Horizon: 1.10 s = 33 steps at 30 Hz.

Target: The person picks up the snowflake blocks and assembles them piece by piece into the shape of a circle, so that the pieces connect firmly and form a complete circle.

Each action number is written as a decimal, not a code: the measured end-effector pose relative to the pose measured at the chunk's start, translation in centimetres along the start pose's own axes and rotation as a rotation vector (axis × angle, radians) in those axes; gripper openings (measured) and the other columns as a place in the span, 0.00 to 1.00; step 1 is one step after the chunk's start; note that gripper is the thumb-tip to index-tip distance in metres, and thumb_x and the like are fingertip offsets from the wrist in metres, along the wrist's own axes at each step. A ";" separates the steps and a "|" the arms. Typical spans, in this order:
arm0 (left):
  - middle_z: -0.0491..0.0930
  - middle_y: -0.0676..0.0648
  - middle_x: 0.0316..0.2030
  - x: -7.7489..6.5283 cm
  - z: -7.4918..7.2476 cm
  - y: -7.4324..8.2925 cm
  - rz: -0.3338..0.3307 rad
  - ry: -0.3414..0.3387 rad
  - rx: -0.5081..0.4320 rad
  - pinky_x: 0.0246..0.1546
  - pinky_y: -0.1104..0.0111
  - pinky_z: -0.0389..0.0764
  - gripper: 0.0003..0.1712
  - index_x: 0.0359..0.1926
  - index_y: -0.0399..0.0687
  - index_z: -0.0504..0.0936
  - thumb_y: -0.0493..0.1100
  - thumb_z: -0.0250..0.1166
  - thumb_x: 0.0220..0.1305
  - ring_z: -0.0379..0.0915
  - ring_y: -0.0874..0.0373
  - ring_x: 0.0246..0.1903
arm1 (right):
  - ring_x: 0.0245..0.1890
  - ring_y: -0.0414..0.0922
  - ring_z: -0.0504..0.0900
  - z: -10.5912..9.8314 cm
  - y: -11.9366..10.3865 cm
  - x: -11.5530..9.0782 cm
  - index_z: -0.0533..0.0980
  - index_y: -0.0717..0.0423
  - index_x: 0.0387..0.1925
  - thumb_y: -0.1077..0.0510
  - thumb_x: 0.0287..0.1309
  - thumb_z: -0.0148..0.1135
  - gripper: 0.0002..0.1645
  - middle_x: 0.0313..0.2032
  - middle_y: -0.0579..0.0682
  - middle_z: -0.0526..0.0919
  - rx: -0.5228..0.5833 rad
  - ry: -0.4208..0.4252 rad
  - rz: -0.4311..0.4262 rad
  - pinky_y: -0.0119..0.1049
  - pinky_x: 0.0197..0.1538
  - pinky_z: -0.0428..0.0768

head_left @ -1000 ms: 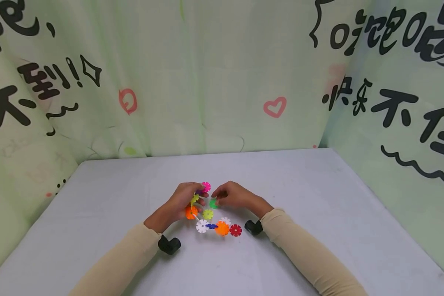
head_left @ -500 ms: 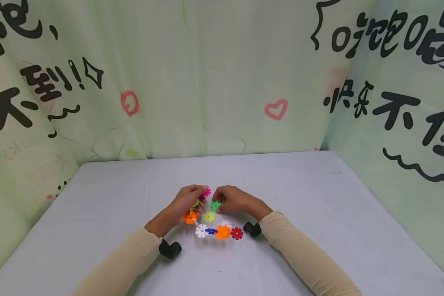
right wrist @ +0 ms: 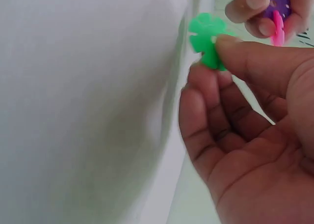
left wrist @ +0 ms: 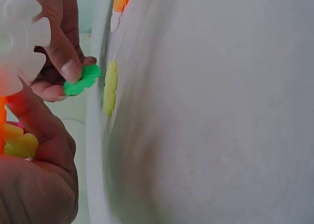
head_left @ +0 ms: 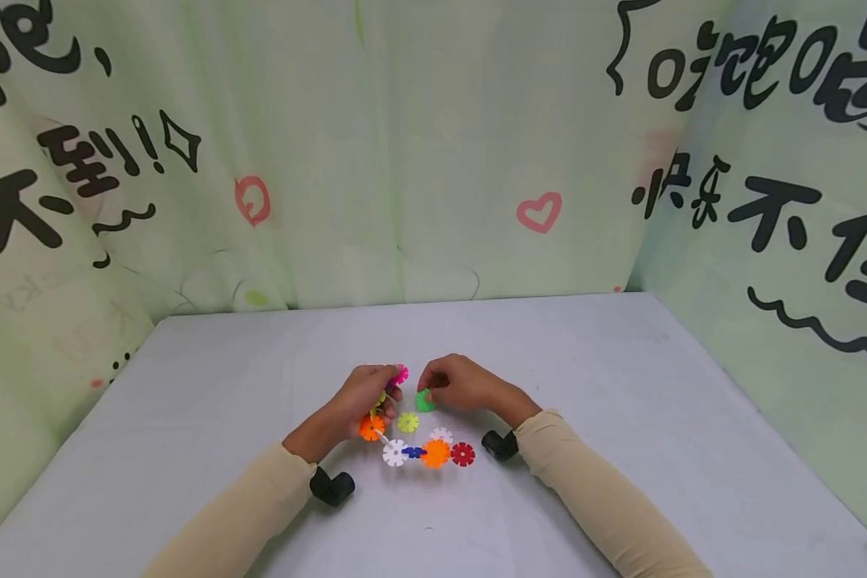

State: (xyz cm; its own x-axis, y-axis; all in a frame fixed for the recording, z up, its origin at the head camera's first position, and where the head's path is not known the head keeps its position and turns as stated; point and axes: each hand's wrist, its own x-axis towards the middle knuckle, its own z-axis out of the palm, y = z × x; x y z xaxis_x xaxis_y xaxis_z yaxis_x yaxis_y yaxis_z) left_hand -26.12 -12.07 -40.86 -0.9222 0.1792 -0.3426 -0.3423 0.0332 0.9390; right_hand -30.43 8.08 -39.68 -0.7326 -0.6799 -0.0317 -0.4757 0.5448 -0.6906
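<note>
My left hand [head_left: 357, 397] holds one end of a chain of notched plastic snowflake discs. A pink disc [right wrist: 278, 30] and a purple disc [right wrist: 278, 3] show at its fingertips in the right wrist view. From that hand the chain runs through an orange disc [head_left: 372, 427], a white disc [head_left: 395, 453], a blue disc [head_left: 414, 453], a second orange disc [head_left: 436, 454] and a red disc [head_left: 463, 454]. Between thumb and fingers my right hand [head_left: 466, 384] pinches a single green snowflake disc [right wrist: 201, 35], apart from the chain.
On the white table [head_left: 585, 361], a yellow-green disc [head_left: 408, 422] lies between the hands. Another white disc [head_left: 441, 434] sits just behind the second orange one. Printed curtains [head_left: 405, 160] stand around the table's back and sides.
The right hand has shifted slightly to the right with the green disc, which has turned a little in its fingers. The left hand keeps its hold with hardly any movement.
</note>
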 end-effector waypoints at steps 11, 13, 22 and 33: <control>0.73 0.46 0.28 0.0 0.6 0.0 0.015 0.007 0.032 0.18 0.73 0.75 0.18 0.51 0.36 0.74 0.46 0.48 0.74 0.66 0.59 0.14 | 0.33 0.43 0.77 -0.5 0.4 -0.5 0.83 0.55 0.43 0.66 0.59 0.65 0.10 0.35 0.44 0.82 0.036 0.159 0.019 0.33 0.39 0.78; 0.73 0.46 0.29 0.0 0.6 0.1 0.008 0.009 0.038 0.19 0.73 0.75 0.19 0.52 0.36 0.73 0.47 0.48 0.74 0.66 0.59 0.14 | 0.33 0.43 0.78 -0.6 0.3 -0.5 0.82 0.56 0.41 0.66 0.58 0.66 0.09 0.34 0.45 0.82 0.054 0.175 0.012 0.33 0.40 0.79; 0.73 0.46 0.28 0.1 0.6 0.6 -0.001 0.006 0.030 0.18 0.73 0.75 0.19 0.53 0.37 0.73 0.48 0.49 0.74 0.66 0.59 0.14 | 0.36 0.44 0.79 -0.9 0.0 -0.3 0.79 0.58 0.39 0.67 0.58 0.65 0.07 0.35 0.47 0.81 0.149 0.210 -0.035 0.33 0.42 0.80; 0.73 0.47 0.27 -0.1 0.7 0.5 -0.016 -0.038 0.022 0.18 0.73 0.75 0.22 0.55 0.34 0.70 0.49 0.48 0.75 0.66 0.60 0.13 | 0.33 0.45 0.83 -0.8 0.1 -0.3 0.78 0.63 0.39 0.68 0.58 0.64 0.07 0.34 0.52 0.81 0.302 0.275 -0.073 0.36 0.41 0.82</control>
State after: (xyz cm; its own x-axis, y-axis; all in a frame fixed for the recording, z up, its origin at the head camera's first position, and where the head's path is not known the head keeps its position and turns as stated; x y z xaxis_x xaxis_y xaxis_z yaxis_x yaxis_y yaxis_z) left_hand -26.07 -11.34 -40.29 -0.9091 0.2160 -0.3562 -0.3522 0.0583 0.9341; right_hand -30.70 8.74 -39.15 -0.8246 -0.5324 0.1915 -0.3970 0.3034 -0.8662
